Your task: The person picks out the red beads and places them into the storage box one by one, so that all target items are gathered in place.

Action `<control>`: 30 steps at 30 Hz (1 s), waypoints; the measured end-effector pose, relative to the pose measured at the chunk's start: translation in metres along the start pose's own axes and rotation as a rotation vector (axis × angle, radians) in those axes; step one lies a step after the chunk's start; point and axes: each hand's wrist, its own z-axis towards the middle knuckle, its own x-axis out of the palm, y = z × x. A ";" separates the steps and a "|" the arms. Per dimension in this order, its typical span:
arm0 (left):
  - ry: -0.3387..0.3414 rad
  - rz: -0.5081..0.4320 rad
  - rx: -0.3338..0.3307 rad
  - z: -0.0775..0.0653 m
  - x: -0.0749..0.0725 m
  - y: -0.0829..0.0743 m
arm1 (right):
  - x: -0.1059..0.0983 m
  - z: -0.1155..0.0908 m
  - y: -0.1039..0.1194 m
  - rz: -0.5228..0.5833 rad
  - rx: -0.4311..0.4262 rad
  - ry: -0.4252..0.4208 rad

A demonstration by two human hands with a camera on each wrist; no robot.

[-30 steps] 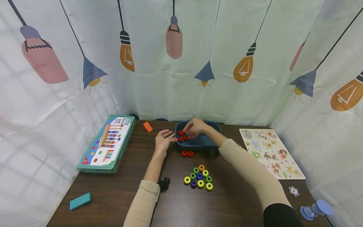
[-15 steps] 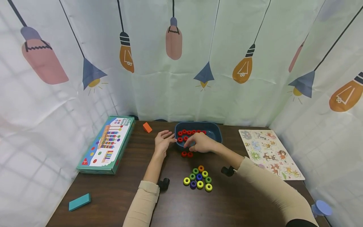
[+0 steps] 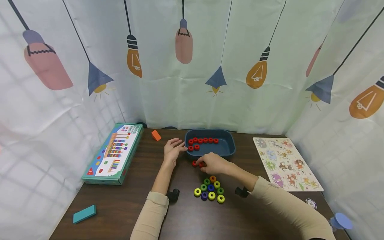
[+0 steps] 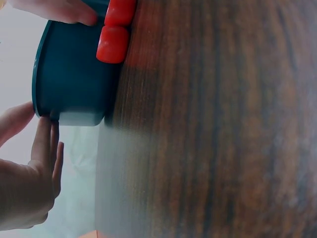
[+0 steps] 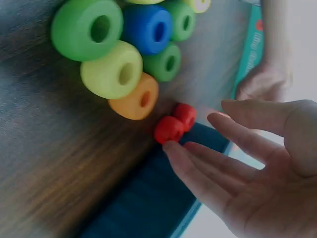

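My left hand (image 3: 173, 151) is at the left end of the dark blue tray (image 3: 225, 150), touching it with its fingers fairly straight. In the left wrist view those fingers (image 4: 43, 141) meet the tray's end wall. Several red rings (image 3: 210, 140) lie inside the tray. Before its front wall, two more red rings (image 5: 168, 130) sit side by side on the table. My right hand (image 3: 216, 164) reaches over these two, partly hiding one in the head view. In the right wrist view its fingers are spread loosely, one fingertip at the nearer red ring.
Yellow, green, blue, purple and orange rings (image 3: 211, 196) form a cluster nearer me. A boxed game (image 3: 114, 153) stands left, with an orange block (image 3: 156, 135) and teal block (image 3: 84, 214). An animal puzzle board (image 3: 286, 163), a poker chip (image 3: 311, 203) and a blue cup-like piece (image 3: 342, 220) are right.
My right hand has come out of the tray toward me, down to the two red rings before it. More red rings show in the tray now. My left hand has stayed put.
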 end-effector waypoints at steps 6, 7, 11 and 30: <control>-0.006 0.013 -0.007 0.000 0.000 -0.001 | 0.012 0.004 -0.002 -0.016 -0.008 -0.072; -0.007 0.013 -0.007 0.000 0.000 -0.001 | 0.013 0.005 -0.002 -0.021 -0.015 -0.092; -0.013 0.008 -0.008 0.000 0.000 -0.001 | 0.018 0.007 -0.008 -0.022 -0.030 -0.111; -0.013 0.007 0.002 0.000 0.001 -0.001 | -0.028 0.016 -0.024 0.504 0.046 0.045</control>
